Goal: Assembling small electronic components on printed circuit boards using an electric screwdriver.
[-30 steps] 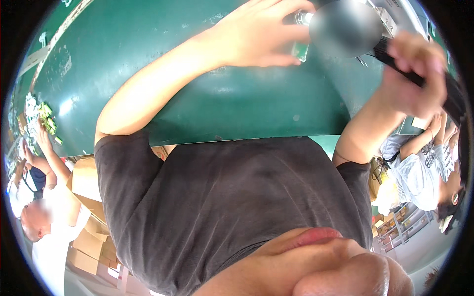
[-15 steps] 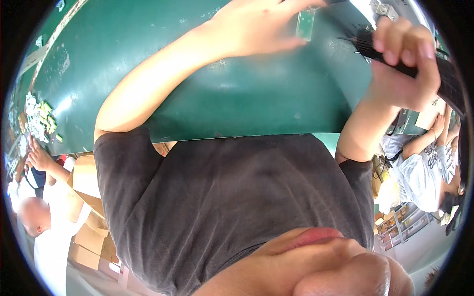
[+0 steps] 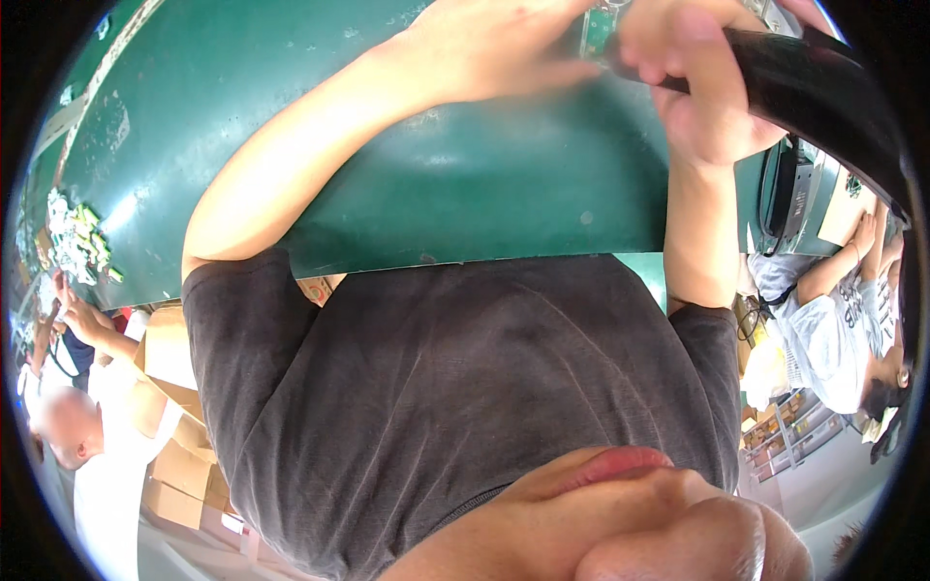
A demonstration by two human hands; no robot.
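The small green circuit board lies on the green table near the top edge. My left hand reaches across to it, with the thumb at its near end and a finger at its far end. The thumb is blurred, and the other fingertips are cut off or hidden. My right hand is closed round a black brush just right of the board. Its long dark handle runs out toward the right rim, while my fingers and blur hide the bristles.
A pile of small green and white parts sits at the table's left end, near a co-worker's hand. Cardboard boxes stand behind. A black corded box rests at right, beside another co-worker's arm.
My right hand has moved left with the brush, close to the board and my left hand. The black corded box shows more fully now. My left hand has shifted only slightly.
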